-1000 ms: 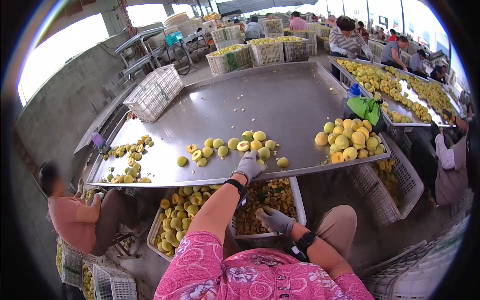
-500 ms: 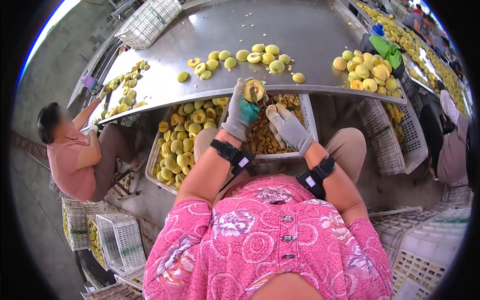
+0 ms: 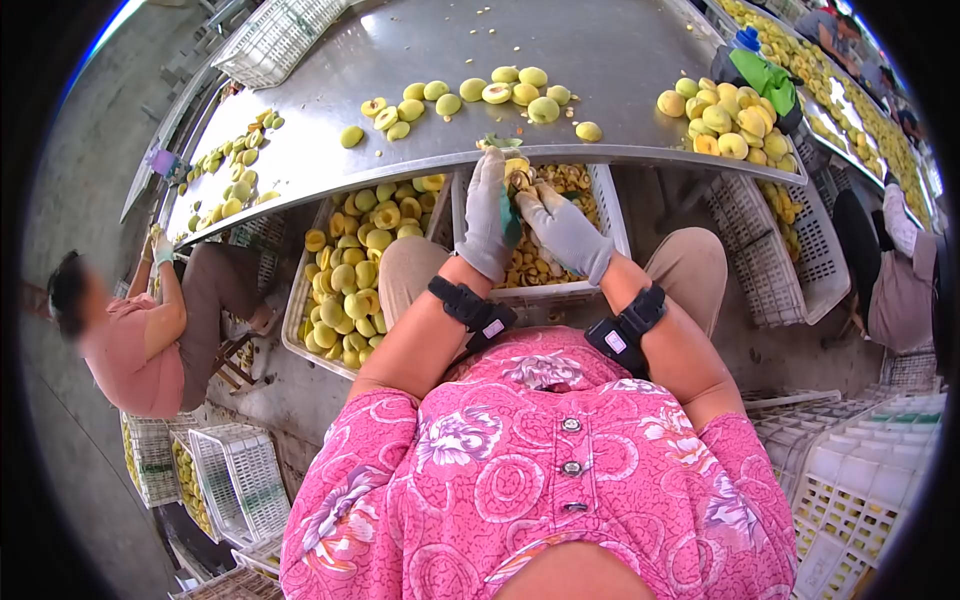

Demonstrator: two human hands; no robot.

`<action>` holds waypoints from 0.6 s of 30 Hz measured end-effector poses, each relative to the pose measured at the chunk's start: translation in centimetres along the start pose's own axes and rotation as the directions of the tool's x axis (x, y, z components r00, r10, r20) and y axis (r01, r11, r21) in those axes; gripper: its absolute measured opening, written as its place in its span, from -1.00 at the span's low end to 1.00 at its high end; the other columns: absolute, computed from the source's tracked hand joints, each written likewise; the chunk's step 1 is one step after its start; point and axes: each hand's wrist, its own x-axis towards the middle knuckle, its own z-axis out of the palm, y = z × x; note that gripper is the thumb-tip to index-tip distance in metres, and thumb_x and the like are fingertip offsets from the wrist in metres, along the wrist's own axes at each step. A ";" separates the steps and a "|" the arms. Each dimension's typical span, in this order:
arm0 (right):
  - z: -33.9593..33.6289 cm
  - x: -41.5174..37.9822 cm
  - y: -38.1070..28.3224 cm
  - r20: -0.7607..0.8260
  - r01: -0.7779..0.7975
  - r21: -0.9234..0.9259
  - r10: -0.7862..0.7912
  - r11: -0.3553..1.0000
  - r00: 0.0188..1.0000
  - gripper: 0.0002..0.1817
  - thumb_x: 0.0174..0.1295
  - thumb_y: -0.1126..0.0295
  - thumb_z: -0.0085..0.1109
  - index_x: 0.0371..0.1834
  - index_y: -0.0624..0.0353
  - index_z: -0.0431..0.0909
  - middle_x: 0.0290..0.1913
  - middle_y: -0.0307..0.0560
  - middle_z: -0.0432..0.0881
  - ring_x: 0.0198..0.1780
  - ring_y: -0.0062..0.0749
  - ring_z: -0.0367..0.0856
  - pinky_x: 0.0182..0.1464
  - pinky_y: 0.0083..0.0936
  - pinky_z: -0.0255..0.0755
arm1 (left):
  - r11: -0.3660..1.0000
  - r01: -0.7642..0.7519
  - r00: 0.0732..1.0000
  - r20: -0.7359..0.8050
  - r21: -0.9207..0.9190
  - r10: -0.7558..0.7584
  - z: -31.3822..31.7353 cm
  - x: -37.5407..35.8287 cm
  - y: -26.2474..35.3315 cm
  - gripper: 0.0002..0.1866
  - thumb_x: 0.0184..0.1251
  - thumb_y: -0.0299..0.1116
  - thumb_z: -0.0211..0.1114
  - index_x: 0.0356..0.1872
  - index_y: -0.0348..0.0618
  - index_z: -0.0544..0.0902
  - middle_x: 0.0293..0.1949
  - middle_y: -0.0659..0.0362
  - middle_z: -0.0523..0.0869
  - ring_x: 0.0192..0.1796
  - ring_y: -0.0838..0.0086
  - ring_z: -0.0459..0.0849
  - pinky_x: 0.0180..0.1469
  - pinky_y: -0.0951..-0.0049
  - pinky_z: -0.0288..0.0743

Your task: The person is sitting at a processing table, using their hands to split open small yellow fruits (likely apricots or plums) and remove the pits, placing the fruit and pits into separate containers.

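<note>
My left hand (image 3: 487,225), in a grey glove with a green palm, holds a peach half (image 3: 517,170) at the table's front edge. Close against it, my right hand (image 3: 566,232), also gloved in grey, has its fingers bent in at the cut face. Whatever those fingers grip is too small and hidden to name. Directly below both hands is a white crate (image 3: 616,215) of pits and scraps. To its left stands a crate (image 3: 290,335) filled with peach halves.
On the metal table (image 3: 420,50) lie a row of peaches (image 3: 543,109) and a larger pile (image 3: 735,115) at right, beside a green bag (image 3: 765,80). A co-worker (image 3: 135,340) sits at left. More crates (image 3: 855,490) stand behind on the right.
My hands have come together, the right one closing in on the peach half, which has tilted and dropped lower in the left. The co-worker's hands have drawn back from the table.
</note>
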 end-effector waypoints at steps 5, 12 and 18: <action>0.5 -0.2 0.7 0.014 -0.010 0.126 0.009 0.992 1.000 -0.72 0.48 0.15 -0.08 -0.07 0.13 0.44 -0.58 -0.34 0.40 -0.68 -0.69 0.29 -0.66 -0.65 0.17 | 0.984 -0.038 0.997 -0.060 0.173 0.049 0.3 -0.2 0.0 -0.58 0.54 0.02 -0.04 -0.08 -0.17 0.51 -0.23 0.11 0.63 -0.20 0.37 0.64 -0.10 0.33 0.60; -0.7 -1.3 -2.1 0.308 -0.404 0.443 0.287 0.800 0.907 -0.69 0.46 -0.01 -0.10 -0.22 -0.02 0.37 -0.68 -0.37 0.34 -0.81 -0.64 0.23 -0.80 -0.60 0.06 | 0.978 0.025 0.999 0.015 0.208 -0.029 0.6 -0.3 1.3 -0.53 0.54 0.04 -0.06 -0.02 -0.21 0.51 -0.19 0.07 0.66 -0.17 0.33 0.65 -0.11 0.31 0.61; -2.7 -1.5 -0.7 0.523 -0.566 0.605 0.256 0.560 0.813 -0.63 0.43 -0.11 -0.11 -0.24 -0.06 0.39 -0.69 -0.45 0.26 -0.80 -0.73 0.14 -0.77 -0.69 -0.05 | 0.854 0.081 0.977 0.130 0.515 -0.170 0.4 -1.0 2.5 -0.53 0.57 -0.01 -0.10 0.19 -0.19 0.41 0.00 0.05 0.62 0.01 0.35 0.61 0.07 0.32 0.56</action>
